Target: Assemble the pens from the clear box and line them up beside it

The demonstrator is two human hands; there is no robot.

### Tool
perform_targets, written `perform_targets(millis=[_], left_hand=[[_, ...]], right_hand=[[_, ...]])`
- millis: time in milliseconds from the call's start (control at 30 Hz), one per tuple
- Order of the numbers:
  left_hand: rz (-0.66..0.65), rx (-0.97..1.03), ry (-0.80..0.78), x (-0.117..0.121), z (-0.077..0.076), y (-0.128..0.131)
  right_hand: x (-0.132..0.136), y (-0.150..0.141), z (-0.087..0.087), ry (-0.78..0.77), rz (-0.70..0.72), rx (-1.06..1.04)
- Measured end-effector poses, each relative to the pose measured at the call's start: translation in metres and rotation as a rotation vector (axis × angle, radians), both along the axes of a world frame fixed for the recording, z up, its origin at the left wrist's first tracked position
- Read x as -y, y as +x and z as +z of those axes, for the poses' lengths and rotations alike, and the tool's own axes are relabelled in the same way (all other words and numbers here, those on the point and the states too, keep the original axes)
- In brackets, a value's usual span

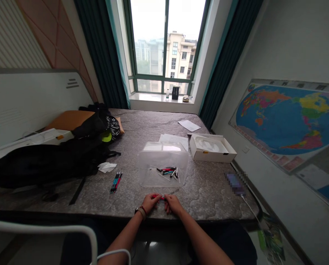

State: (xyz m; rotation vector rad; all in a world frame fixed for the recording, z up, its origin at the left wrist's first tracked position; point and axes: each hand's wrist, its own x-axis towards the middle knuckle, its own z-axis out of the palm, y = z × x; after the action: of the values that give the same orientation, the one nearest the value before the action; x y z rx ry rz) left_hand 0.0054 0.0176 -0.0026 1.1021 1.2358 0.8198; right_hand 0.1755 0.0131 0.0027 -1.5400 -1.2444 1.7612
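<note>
My left hand and my right hand meet near the front edge of the table. Between them is a red pen, mostly covered by the fingers; both hands pinch it. Just beyond stands a clear plastic box holding loose pen parts: red, black, teal and white pieces and thin refills. To the left of my hands, several pens with teal and red barrels lie side by side on the table. Printed lettering shows on the tabletop beside my right hand.
Right of the box sits an open white carton, with paper sheets behind the box. A phone on a cable lies at the right. Black bags and a crumpled tissue occupy the left of the table.
</note>
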Motion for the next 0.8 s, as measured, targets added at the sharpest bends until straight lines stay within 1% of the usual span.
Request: perform_targets(millis=[100, 167, 333, 433, 500, 633, 733, 800], left_hand=[[0.005, 0.021, -0.007, -0.001, -0.006, -0.001], [0.01, 0.022, 0.006, -0.001, -0.008, 0.0], [0.047, -0.03, 0.034, 0.003, -0.003, 0.003], [0.033, 0.038, 0.016, 0.004, 0.0, 0.003], [0.025, 0.083, -0.004, 0.003, -0.001, 0.002], [0.07, 0.151, -0.028, -0.002, -0.011, 0.0], [0.059, 0.184, -0.049, -0.006, -0.017, -0.002], [0.035, 0.192, -0.066, -0.007, -0.019, -0.003]], right_hand=[[0.0, 0.001, -0.005, -0.001, -0.015, -0.009], [0.0, 0.002, -0.009, 0.013, -0.05, -0.013], [-0.001, 0.003, -0.011, 0.051, -0.183, -0.056], [-0.002, 0.004, -0.009, 0.042, -0.252, -0.065], [-0.003, 0.003, -0.009, 0.032, -0.282, -0.053], [-0.005, 0.002, -0.012, 0.037, -0.268, -0.017], [-0.005, 0.002, -0.015, 0.056, -0.226, 0.003], [-0.005, 0.002, -0.016, 0.066, -0.219, 0.014]])
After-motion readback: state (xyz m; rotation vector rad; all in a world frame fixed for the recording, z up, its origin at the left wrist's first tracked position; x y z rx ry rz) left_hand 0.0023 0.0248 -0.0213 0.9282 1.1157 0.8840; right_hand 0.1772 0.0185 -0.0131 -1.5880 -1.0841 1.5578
